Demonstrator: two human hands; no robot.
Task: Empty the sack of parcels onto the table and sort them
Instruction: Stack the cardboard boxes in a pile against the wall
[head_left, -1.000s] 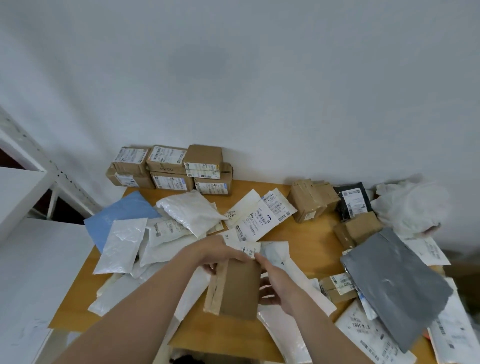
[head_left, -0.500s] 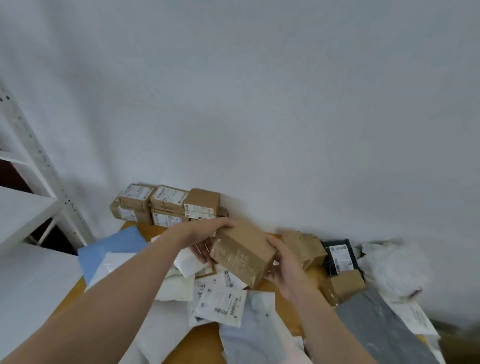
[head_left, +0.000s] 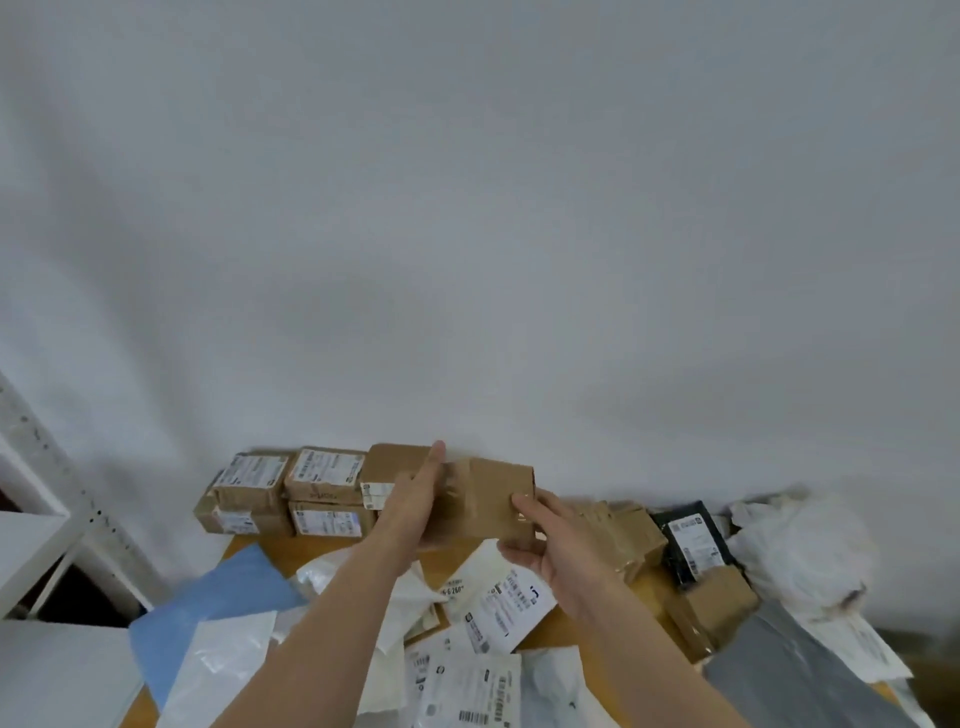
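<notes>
I hold a taped brown cardboard box (head_left: 491, 496) between both hands, at the right end of the stacked cardboard boxes (head_left: 291, 488) against the wall. My left hand (head_left: 415, 501) lies along its left side with the fingers stretched upward. My right hand (head_left: 558, 540) grips its lower right corner, thumb on the front face. White mailer bags (head_left: 498, 603) with labels lie scattered on the wooden table (head_left: 545, 631) below my arms.
A blue mailer (head_left: 208, 608) lies at the left, a grey mailer (head_left: 795, 680) at the right. More brown boxes (head_left: 628, 535), a black parcel (head_left: 693, 538) and a crumpled white sack (head_left: 800, 551) sit at the back right. A white shelf unit (head_left: 36, 519) stands at the left.
Both hands lifted the brown box from the near middle of the table and carried it back to the stack at the wall. The camera tilted upward.
</notes>
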